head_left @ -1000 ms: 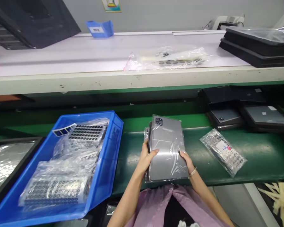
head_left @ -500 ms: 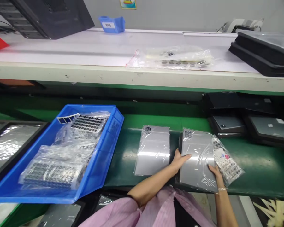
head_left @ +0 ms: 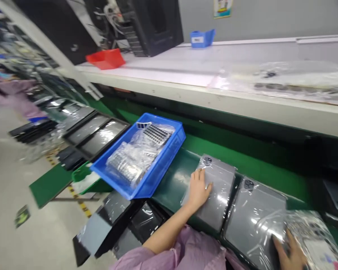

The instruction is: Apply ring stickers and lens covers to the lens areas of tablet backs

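Note:
A grey tablet (head_left: 216, 191) in clear film, with a dark camera patch in one corner, lies on the green belt. My left hand (head_left: 197, 190) rests on its left side, fingers stretched and thumb apart. To the right is a second grey film-wrapped tablet (head_left: 256, 217), its camera patch at the top left. My right hand (head_left: 291, 251) touches that one's lower right part, thumb and a finger spread; its lower part is cut off by the frame. Beside this hand lies a clear bag of small dark round parts (head_left: 312, 232) with a white label.
Left of the tablets stands a blue tray (head_left: 169, 157) with bagged parts. Black framed trays (head_left: 97, 131) are beyond it. A white shelf (head_left: 169, 84) runs across the back, holding a red bin (head_left: 105, 59) and a blue bin (head_left: 202, 39). A co-worker (head_left: 12, 92) is far left.
The view has swung left. My left hand has let go of the right-hand tablet and moved onto the left one. My right hand remains at the right-hand tablet.

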`<act>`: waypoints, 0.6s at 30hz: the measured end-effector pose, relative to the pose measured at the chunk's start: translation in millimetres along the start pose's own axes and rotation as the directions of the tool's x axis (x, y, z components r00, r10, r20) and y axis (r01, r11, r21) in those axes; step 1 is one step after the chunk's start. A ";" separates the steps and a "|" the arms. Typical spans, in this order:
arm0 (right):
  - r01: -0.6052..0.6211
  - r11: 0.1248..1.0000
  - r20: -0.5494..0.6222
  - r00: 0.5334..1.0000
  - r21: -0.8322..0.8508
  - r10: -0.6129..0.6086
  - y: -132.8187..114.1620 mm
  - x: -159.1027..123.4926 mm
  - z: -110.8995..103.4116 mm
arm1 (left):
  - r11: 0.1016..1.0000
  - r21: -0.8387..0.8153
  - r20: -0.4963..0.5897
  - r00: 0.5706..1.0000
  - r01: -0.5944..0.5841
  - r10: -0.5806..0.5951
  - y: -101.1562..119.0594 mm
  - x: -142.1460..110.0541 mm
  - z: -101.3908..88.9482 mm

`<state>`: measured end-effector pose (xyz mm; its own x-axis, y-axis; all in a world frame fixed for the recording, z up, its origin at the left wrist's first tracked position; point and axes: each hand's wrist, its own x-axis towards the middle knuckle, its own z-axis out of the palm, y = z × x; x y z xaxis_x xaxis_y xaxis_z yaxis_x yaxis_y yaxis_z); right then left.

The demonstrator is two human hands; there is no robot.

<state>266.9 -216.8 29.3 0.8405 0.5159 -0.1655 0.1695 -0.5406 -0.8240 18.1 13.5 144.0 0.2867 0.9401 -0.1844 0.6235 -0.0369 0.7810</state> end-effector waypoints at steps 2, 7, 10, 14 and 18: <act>0.164 0.972 -0.002 0.986 -0.168 -0.167 -18.5 2.7 10.3 | 0.993 0.073 -0.064 0.994 0.091 -0.087 -23.4 3.1 -17.1; 0.362 0.927 0.422 0.858 -0.092 -0.293 -93.6 -27.5 99.6 | 0.973 0.146 -0.070 0.983 0.176 -0.168 -53.2 2.0 -13.4; 0.356 0.926 0.352 0.889 -0.125 -0.294 -115.9 -40.7 140.1 | 0.974 0.155 -0.072 0.985 0.168 -0.158 -48.4 -3.7 -6.4; 0.325 0.926 0.221 0.934 -0.193 -0.281 -109.3 -35.0 116.0 | 0.985 0.133 -0.053 0.993 0.108 -0.102 -21.5 -15.5 5.5; 0.251 0.926 0.014 0.966 -0.282 -0.257 -93.4 -26.4 39.2 | 0.997 0.069 0.094 0.995 -0.032 0.025 19.4 -30.5 38.4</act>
<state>208.7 -153.8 89.4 0.7613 0.6469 0.0446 0.5129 -0.5587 -0.6517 49.5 -28.9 141.9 0.3696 0.9028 -0.2200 0.6628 -0.0902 0.7434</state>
